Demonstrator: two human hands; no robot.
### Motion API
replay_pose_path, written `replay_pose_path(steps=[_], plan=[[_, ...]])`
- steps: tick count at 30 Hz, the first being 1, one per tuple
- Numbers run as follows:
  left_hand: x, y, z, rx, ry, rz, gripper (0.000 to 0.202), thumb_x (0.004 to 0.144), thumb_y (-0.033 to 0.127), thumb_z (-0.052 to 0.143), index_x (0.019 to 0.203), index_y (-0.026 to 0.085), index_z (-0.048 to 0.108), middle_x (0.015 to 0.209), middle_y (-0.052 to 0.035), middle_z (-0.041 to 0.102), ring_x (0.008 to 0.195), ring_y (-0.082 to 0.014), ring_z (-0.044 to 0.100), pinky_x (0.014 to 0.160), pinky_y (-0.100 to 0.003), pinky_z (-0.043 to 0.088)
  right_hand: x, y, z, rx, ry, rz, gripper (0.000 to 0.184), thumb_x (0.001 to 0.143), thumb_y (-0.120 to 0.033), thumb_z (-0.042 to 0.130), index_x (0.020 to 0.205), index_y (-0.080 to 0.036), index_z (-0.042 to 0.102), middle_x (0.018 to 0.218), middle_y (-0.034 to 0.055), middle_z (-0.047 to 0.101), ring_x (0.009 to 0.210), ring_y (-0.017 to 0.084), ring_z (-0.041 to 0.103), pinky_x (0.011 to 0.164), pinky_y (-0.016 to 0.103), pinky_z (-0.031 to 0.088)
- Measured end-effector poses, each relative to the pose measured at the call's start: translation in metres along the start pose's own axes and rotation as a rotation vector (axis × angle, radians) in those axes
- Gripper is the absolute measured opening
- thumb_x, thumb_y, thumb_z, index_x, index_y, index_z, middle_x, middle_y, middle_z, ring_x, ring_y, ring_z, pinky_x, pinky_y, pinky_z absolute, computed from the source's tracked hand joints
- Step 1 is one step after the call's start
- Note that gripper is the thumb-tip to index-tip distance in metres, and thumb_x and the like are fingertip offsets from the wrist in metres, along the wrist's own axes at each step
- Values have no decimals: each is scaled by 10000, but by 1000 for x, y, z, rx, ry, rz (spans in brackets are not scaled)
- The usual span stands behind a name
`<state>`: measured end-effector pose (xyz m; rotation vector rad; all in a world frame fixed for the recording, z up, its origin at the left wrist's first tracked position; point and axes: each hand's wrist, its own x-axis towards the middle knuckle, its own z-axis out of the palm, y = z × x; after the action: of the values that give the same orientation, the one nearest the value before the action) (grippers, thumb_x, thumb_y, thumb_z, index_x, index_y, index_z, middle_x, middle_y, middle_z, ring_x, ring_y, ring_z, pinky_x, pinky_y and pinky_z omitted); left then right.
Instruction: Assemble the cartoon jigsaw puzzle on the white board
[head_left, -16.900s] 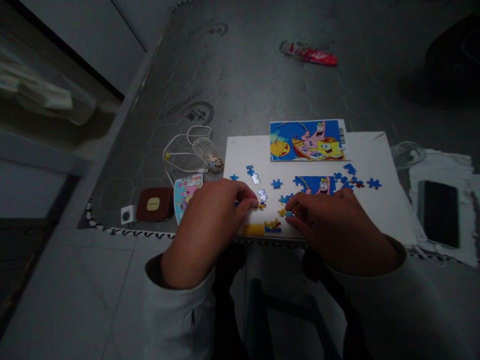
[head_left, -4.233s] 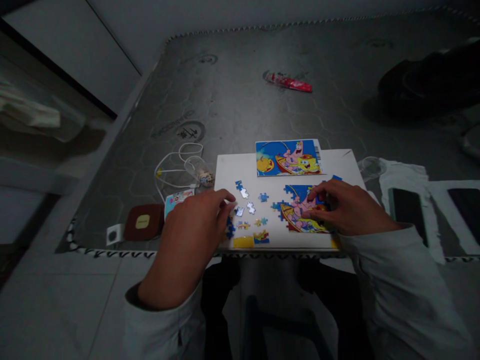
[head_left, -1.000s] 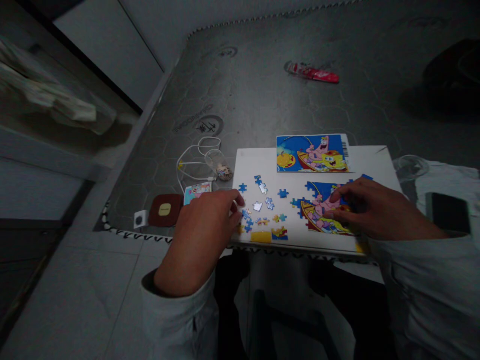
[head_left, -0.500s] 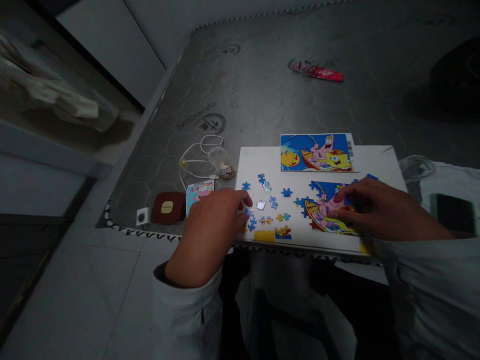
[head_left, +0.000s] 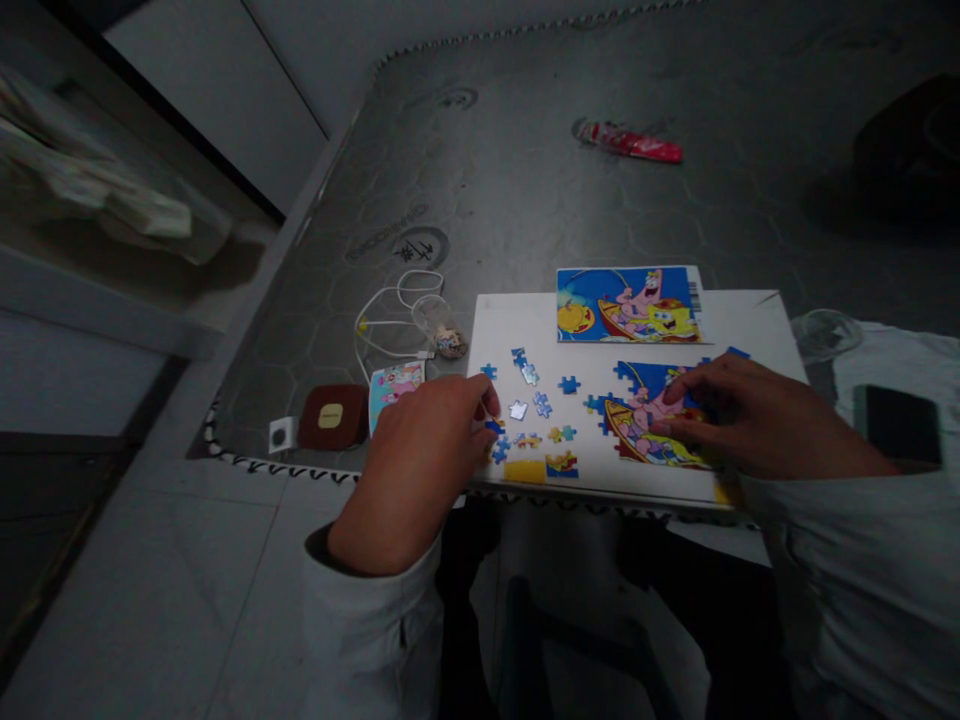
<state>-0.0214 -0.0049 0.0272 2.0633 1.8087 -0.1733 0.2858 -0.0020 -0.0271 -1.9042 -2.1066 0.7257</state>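
A white board lies at the near edge of a grey mat. On it a partly joined cartoon puzzle sits under a printed reference picture. Several loose pieces are scattered to the left. My left hand rests at the board's left edge, its thumb and finger pinched on a blue puzzle piece. My right hand lies over the right part of the joined puzzle, fingers pressed flat on it.
Left of the board are a white cable, a small clear bag, a picture card, a brown case and a white plug. A red wrapper lies far back. A dark phone sits on white cloth at right.
My left hand's fingers have closed on a blue piece at the board's left edge. My right hand stays on the joined puzzle. The view has shifted slightly.
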Motion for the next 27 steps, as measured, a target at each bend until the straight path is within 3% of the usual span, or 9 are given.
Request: replay_pose_path(steps=[9, 16, 22, 27], plan=[[0, 0, 0, -17, -21, 2, 100, 840, 227, 664, 928, 270, 686, 898, 9, 738, 804, -219, 664, 662, -317, 388, 1, 3, -1, -8, -14, -25, 791, 648, -939, 492, 913, -228, 716, 935, 97, 612, 742, 223, 564, 662, 372, 430], [0, 0, 1, -18, -16, 13, 193, 872, 218, 611, 1001, 300, 728, 1014, -9, 757, 888, -232, 688, 741, -338, 443, 1, 2, 0, -5, 3, -13, 807, 627, -957, 475, 898, -236, 717, 900, 85, 608, 725, 222, 568, 656, 378, 433], [-1, 6, 2, -42, 17, 121, 170, 917, 301, 602, 961, 271, 763, 993, -22, 770, 863, -229, 698, 751, -342, 479, 0, 0, -2, -27, -4, -18, 735, 687, -909, 504, 905, -240, 716, 928, 100, 637, 735, 231, 598, 664, 380, 439], [-1, 15, 4, -95, -51, 229, 201, 942, 334, 583, 979, 282, 773, 980, -11, 772, 881, -216, 704, 809, -339, 491, -1, -13, -4, -30, 21, -172, 545, 796, -764, 569, 865, -249, 732, 854, 87, 694, 717, 238, 620, 672, 380, 445]])
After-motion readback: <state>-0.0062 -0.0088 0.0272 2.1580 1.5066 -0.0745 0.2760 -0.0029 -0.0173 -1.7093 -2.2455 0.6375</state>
